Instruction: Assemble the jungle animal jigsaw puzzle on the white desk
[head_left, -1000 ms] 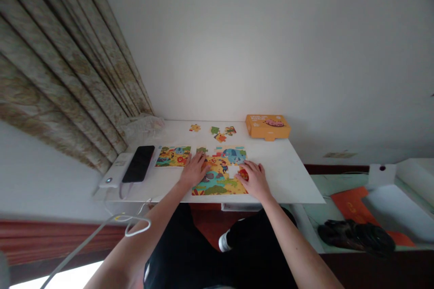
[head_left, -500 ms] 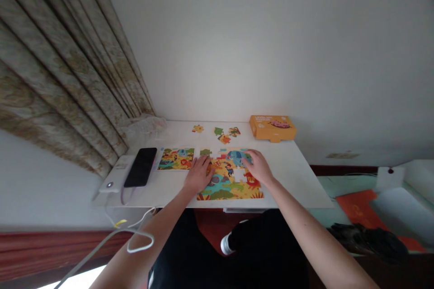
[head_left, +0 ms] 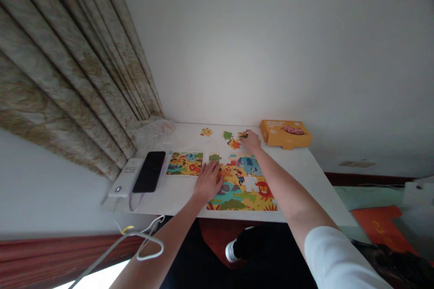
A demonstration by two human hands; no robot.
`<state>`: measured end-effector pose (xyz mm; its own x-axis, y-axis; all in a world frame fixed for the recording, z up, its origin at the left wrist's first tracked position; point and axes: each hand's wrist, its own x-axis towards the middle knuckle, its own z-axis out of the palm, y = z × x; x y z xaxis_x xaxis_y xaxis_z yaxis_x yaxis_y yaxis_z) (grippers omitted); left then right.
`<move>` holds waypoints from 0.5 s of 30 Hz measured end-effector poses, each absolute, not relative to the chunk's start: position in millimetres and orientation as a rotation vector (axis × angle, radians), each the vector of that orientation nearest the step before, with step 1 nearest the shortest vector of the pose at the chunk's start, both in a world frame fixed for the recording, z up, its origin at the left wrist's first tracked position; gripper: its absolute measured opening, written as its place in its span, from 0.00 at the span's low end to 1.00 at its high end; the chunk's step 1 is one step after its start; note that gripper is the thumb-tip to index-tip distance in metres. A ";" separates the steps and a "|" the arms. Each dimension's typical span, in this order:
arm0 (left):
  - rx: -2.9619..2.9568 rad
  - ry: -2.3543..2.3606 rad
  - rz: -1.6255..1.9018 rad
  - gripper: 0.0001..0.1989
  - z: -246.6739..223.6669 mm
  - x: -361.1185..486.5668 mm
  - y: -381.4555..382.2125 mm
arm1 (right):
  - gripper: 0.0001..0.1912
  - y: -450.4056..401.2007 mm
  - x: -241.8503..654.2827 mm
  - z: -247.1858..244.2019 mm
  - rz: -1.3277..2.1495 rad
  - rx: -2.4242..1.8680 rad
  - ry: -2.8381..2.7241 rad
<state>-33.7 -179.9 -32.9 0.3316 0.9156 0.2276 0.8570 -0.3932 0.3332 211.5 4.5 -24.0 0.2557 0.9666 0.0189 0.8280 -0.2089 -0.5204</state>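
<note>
On the white table lies a partly joined animal jigsaw puzzle (head_left: pixel 237 194), with a white gap beside the lion and an uneven upper edge. My left hand (head_left: pixel 207 181) rests on the puzzle's left side, fingers stretched out. Beyond the puzzle, my right hand (head_left: pixel 252 141) has its fingertips closed on a green and red puzzle piece (head_left: pixel 242 135), partly covered by the fingers. Just left of it are an orange puzzle piece (head_left: pixel 233 144) and a green puzzle piece (head_left: pixel 227 135). Farther left lies a yellow puzzle piece (head_left: pixel 206 132).
A picture card (head_left: pixel 185 164) with the same animal scene lies left of the puzzle. Beside it are a black phone (head_left: pixel 149 171) and a white power bank (head_left: pixel 125 178) with a cable. An orange box (head_left: pixel 286 134) stands at the back right. Crumpled clear plastic (head_left: pixel 154 131) sits by the curtain.
My right hand has moved from the elephant part of the puzzle up to the loose pieces at the back. The left hand stays on the puzzle's left side. The view has shifted slightly.
</note>
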 end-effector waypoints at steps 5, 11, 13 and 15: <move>2.424 1.627 0.549 0.22 -29.5 -33.7 -179.7 | 0.28 18.2 218.5 -31.7 0.514 -1.949 -1.438; 2.415 1.619 0.571 0.21 -26.4 -33.8 -179.3 | 0.18 13.2 236.2 -16.1 0.765 -1.772 -1.336; 2.412 1.615 0.576 0.21 -27.0 -34.2 -179.0 | 0.17 1.7 249.1 -7.7 0.795 -1.724 -1.309; 2.410 1.612 0.577 0.21 -27.8 -34.4 -178.5 | 0.19 -16.2 268.0 -1.1 0.834 -1.635 -1.265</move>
